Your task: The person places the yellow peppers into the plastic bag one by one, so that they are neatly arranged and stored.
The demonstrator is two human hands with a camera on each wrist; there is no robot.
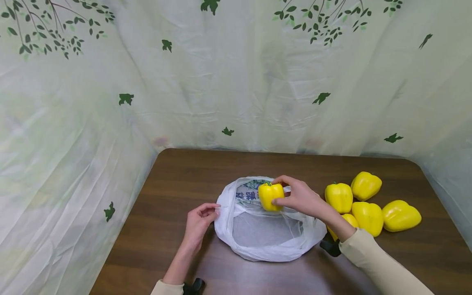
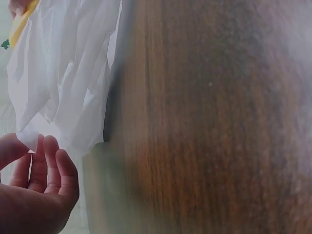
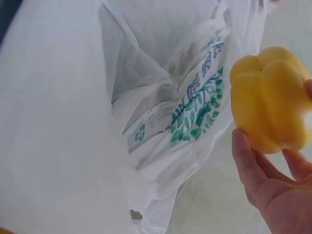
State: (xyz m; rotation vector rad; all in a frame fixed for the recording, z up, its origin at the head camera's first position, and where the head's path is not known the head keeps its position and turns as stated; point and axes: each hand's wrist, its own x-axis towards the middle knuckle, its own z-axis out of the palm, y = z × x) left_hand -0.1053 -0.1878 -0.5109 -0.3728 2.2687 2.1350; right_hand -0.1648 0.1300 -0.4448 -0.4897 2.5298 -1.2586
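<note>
A white plastic bag (image 1: 225,221) stands on the table with its mouth spread wide; blue lettering and green leaves are printed on it. My right hand (image 1: 300,198) grips a yellow bell pepper (image 1: 270,196) between thumb and fingers, above the far part of the bag's mouth. In the right wrist view the pepper (image 3: 268,100) is beside the bag's printed wall (image 3: 195,105). At the left rim, my left hand (image 1: 199,221) pinches the bag's edge between thumb and fingertips, as the left wrist view shows on the thin plastic (image 2: 29,138).
Several more yellow bell peppers (image 1: 367,217) lie grouped on the brown wooden table (image 1: 177,180) to the right of the bag, one partly hidden by my right forearm. A pale curtain (image 1: 236,82) with leaf prints hangs behind the table and along its sides.
</note>
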